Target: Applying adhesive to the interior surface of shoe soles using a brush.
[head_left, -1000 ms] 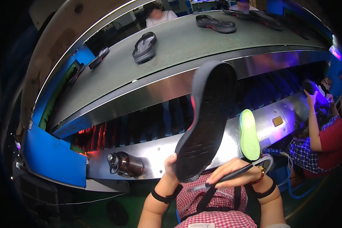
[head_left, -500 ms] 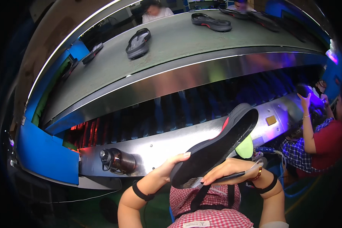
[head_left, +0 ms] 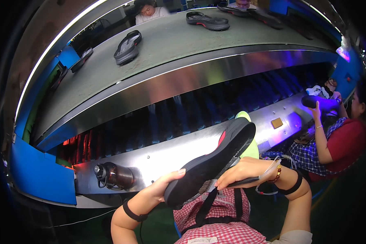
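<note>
The grey-green conveyor belt [head_left: 162, 44] spans the far side, bounded by a metal near edge. Closer in runs a steel ledge [head_left: 162, 157], with a dark recess along its far edge. The black sole [head_left: 209, 160] is held up between both hands, slanting from near left to far right. The left hand [head_left: 162, 187] grips its near left end, thumb over the rim, other fingers mostly hidden. The right hand [head_left: 244, 171], fingers curled closed around a slim tool [head_left: 245, 180], sits at the sole's right side. On the ledge, open steel separates the sole from a dark bottle [head_left: 120, 177] at left; a partly hidden lime-green sole [head_left: 251, 151] lies just beyond, and a yellowish block [head_left: 277, 123] farther right.
</note>
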`<state>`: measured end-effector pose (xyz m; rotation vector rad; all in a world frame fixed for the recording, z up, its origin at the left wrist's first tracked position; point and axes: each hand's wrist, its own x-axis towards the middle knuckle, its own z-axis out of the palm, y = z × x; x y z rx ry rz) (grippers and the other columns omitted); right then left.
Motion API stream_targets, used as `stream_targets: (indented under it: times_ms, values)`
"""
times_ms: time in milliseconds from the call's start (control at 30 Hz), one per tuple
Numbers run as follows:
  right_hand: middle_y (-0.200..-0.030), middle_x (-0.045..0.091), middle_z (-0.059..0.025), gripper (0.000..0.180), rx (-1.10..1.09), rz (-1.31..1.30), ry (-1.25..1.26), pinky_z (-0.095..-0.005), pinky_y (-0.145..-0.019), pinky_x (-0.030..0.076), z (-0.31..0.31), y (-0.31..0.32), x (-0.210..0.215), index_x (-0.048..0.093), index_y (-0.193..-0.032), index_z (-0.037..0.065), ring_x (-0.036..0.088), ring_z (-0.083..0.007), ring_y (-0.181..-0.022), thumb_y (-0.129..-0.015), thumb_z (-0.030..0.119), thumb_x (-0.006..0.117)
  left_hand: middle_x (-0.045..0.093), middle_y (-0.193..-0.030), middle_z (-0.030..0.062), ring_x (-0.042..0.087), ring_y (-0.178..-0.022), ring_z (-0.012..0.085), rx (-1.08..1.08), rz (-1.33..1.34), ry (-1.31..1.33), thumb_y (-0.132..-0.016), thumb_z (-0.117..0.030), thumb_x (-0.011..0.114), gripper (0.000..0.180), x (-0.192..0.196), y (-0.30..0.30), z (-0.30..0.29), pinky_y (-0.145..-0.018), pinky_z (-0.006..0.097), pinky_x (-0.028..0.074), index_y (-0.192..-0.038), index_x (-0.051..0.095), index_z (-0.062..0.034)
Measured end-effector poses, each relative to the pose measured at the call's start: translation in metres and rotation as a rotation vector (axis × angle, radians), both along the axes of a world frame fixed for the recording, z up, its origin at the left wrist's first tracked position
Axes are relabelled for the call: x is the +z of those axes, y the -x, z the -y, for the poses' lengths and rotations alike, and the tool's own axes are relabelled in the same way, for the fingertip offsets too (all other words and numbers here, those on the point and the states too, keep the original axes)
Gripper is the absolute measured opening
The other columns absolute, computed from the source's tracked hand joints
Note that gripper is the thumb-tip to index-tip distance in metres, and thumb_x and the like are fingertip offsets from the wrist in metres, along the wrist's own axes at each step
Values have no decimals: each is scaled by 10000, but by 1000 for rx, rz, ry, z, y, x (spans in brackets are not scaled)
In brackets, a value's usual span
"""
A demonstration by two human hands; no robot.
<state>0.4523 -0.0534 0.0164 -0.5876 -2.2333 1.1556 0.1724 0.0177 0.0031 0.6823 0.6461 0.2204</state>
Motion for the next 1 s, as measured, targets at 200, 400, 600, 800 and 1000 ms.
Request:
stream_targets:
  times_ms: [200, 400, 600, 800, 1000]
  values:
    - [-1139, 605, -94, 291, 18, 150, -129, -313, -756, 513, 2, -15, 15, 591, -1094, 86, 600, -242, -1013, -808, 58, 545, 561, -1134, 196, 611, -949, 220, -1, -42, 28, -882, -305, 504, 537, 5, 8, 1, -833, 309, 503, -1273, 399, 47]
    - [-1117, 613, -66, 248, -46, 362, -124, -343, -778, 501, 4, -15, 10, 600, -1053, 103, 597, -249, -1000, -807, 113, 569, 558, -1143, 200, 605, -966, 225, -23, -128, 13, -882, -297, 506, 535, 4, 15, 3, -840, 312, 497, -1273, 397, 52]
    - [-1143, 603, -55, 276, -85, 323, -113, -337, -787, 501, 0, -17, 1, 598, -1083, 109, 586, -239, -1027, -810, 130, 562, 546, -1171, 185, 591, -993, 215, -41, -139, 1, -873, -316, 521, 572, 7, 25, 5, -857, 309, 485, -1297, 374, 38]
    - [-1070, 627, -113, 218, -96, 102, -82, -336, -830, 490, -4, -26, 14, 614, -1029, 64, 608, -274, -974, -812, 77, 596, 564, -1148, 175, 606, -960, 208, 116, -242, -8, -862, -310, 527, 573, 32, 25, 19, -839, 307, 492, -1300, 378, 29]
    - [-1078, 622, -117, 217, -80, 245, -77, -334, -843, 484, 7, -41, 15, 611, -1035, 51, 602, -275, -991, -820, 73, 590, 573, -1136, 178, 610, -950, 210, 9, -412, -61, -841, -314, 544, 583, 35, 30, 17, -798, 295, 507, -1284, 397, 36]
